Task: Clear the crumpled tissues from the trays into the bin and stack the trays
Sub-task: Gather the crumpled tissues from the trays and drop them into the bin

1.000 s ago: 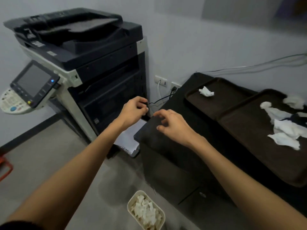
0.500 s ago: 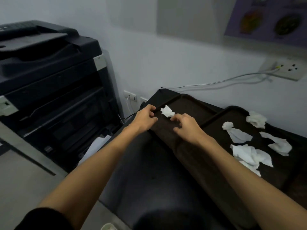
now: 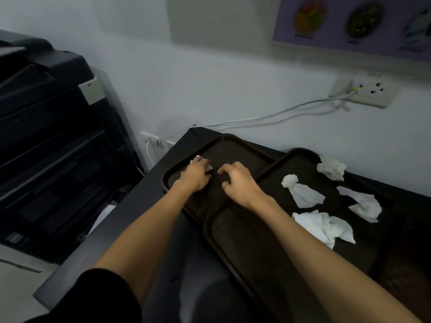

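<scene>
L hand (image 3: 196,177) grips a crumpled tissue (image 3: 209,168) in left tray (image 3: 245,150) on dark cabinet (image 3: 140,206); R hand (image 3: 238,184) hovers beside it, fingers loosely curled, empty. Four more tissues (image 3: 303,194) lie in right tray (image 3: 268,229).

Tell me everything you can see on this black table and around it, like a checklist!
Surface: black cabinet top, carrying two trays.
Job's things: left tray with one crumpled tissue; right tray with four tissues; bin not in view.
Clutter: nothing seen.
Hands: left hand grips the crumpled tissue; right hand over the left tray, fingers bent, holding nothing.
Cables: white cable runs from the wall socket along the wall.
Surroundings: photocopier on the left; poster above.
</scene>
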### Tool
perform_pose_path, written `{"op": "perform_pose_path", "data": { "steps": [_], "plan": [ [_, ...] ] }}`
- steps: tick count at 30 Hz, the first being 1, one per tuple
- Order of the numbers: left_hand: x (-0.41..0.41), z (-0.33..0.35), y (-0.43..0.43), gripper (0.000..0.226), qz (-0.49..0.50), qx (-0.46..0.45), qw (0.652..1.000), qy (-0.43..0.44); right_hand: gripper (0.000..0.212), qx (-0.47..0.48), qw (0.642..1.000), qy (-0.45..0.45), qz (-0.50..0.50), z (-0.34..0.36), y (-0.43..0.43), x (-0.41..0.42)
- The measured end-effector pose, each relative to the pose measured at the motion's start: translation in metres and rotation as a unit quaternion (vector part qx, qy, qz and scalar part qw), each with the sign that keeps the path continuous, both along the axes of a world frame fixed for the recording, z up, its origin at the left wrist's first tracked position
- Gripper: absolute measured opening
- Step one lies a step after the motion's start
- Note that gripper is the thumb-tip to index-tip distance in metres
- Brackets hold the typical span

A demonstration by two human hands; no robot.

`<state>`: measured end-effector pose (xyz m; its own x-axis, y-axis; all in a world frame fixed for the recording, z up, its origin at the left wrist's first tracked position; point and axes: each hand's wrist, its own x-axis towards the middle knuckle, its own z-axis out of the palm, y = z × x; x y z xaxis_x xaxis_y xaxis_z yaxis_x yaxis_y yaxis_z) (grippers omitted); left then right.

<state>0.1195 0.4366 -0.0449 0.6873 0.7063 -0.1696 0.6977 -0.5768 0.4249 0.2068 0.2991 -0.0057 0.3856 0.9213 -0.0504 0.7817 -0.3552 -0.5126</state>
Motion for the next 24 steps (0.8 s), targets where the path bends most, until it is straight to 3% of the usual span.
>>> {"op": "perform_pose_path", "data": {
  "steps": [4, 9, 13, 18, 24],
  "plan": [
    [0.001, 0.005, -0.011, 0.024, 0.022, 0.018, 0.999, -0.033, 0.035, 0.006, 0.999, 0.002, -0.031, 0.010, -0.016, 0.022],
    [0.009, 0.030, -0.032, 0.019, 0.069, -0.039, 0.980, -0.182, 0.033, 0.003, 0.997, 0.000, -0.078, 0.022, -0.042, 0.052],
    [0.026, 0.063, -0.063, 0.018, 0.029, -0.048, 0.962, -0.268, 0.033, 0.016, 0.994, -0.010, -0.103, 0.027, -0.062, 0.075],
    [0.035, 0.088, -0.101, 0.019, -0.025, -0.081, 0.954, -0.288, 0.036, 0.008, 0.993, -0.017, -0.116, 0.022, -0.076, 0.098],
    [0.029, 0.090, -0.121, 0.018, -0.058, -0.112, 0.955, -0.270, 0.056, -0.141, 0.983, -0.048, -0.108, 0.002, -0.090, 0.107]
  ]
}}
